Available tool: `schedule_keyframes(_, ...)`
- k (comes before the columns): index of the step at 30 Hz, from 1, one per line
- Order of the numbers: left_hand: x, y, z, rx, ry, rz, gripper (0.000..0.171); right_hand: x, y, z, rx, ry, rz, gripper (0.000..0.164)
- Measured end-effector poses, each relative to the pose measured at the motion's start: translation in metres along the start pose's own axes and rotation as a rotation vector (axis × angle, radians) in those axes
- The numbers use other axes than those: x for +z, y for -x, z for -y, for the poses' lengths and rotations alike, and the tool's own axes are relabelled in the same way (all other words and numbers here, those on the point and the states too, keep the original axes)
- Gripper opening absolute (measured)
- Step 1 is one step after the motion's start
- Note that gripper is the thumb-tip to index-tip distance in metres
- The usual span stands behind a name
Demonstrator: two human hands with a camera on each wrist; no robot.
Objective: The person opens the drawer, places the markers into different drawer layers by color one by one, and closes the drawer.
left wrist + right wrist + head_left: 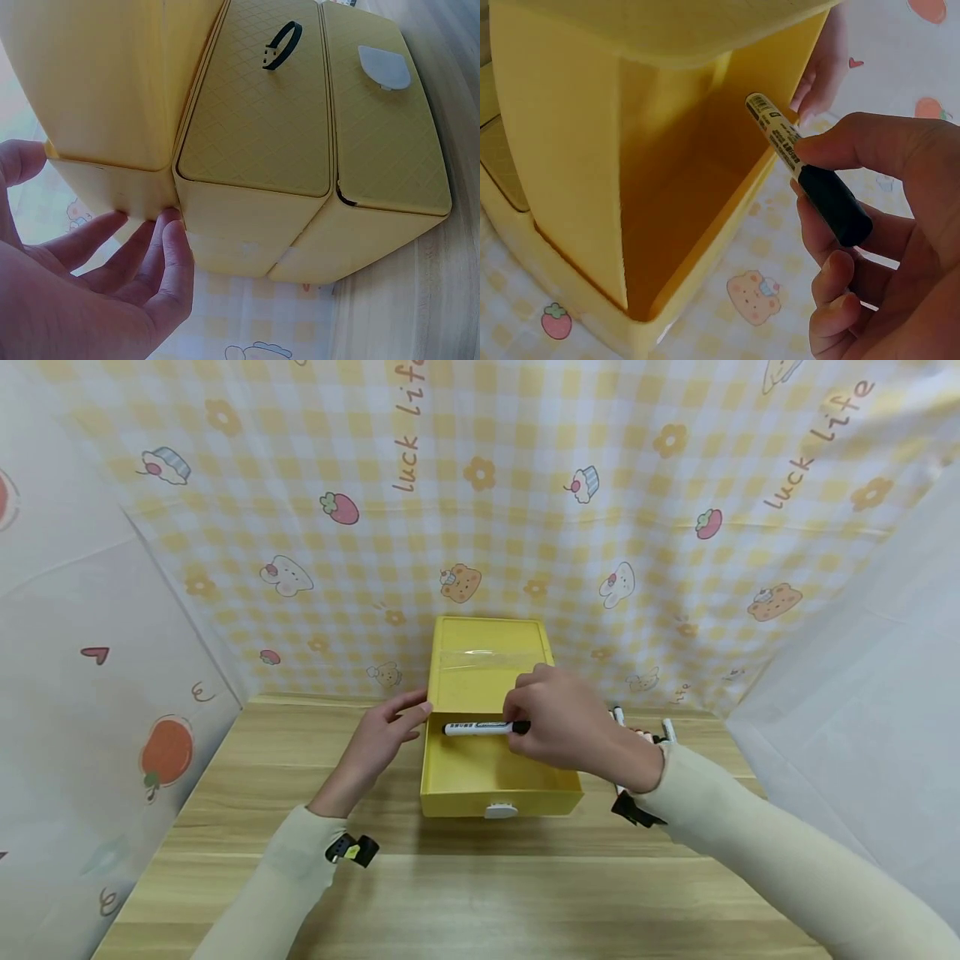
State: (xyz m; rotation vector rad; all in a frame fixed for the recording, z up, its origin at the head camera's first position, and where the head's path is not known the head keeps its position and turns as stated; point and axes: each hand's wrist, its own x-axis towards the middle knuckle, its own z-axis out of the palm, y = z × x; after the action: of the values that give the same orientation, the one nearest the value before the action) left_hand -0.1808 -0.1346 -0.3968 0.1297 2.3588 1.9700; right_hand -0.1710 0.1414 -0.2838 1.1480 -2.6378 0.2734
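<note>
A yellow drawer cabinet (pixel 491 683) stands at the back of the table, its top drawer (pixel 502 804) pulled out. My right hand (pixel 558 718) pinches a white marker (pixel 472 728) by its black-capped end, between thumb and fingers, above the drawer. In the right wrist view the marker (pixel 780 139) points toward the drawer's opening, and the drawer inside (pixel 697 150) looks bare. My left hand (pixel 378 731) rests against the cabinet's left side near the drawer. The left wrist view shows the left fingertips (pixel 169 217) touching the cabinet, with the thumb by the drawer's edge.
Several markers (pixel 668 730) lie on the table right of the cabinet, partly hidden by my right forearm. Lower drawer fronts (pixel 259 112) are pushed in; one has a dark loop (pixel 289 45), another a white handle (pixel 385 67). A checked cloth (pixel 480 527) hangs behind.
</note>
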Motion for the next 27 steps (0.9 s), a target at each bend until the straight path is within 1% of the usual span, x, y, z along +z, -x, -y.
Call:
schedule_keyframes(10,-0.001,0.000,0.000,0.005,0.001,0.004,0.059,0.005,-0.011,0.006,-0.012,0.044,0.112,0.007)
schedule_keyframes(13,-0.001,0.000,0.000,0.004,0.008,0.004,0.059,0.006,-0.013,0.007,-0.016,0.042,0.150,0.007)
schedule_keyframes(16,-0.001,0.000,0.000,0.006,0.009,0.005,0.059,0.007,-0.015,0.008,-0.010,0.019,0.188,0.012)
schedule_keyframes(21,-0.002,0.000,0.000,0.007,0.007,0.008,0.059,0.006,-0.018,0.011,-0.001,0.005,0.237,0.023)
schedule_keyframes(27,-0.002,0.000,0.000,0.006,0.005,0.006,0.059,0.006,-0.021,0.012,0.023,-0.018,0.313,0.049)
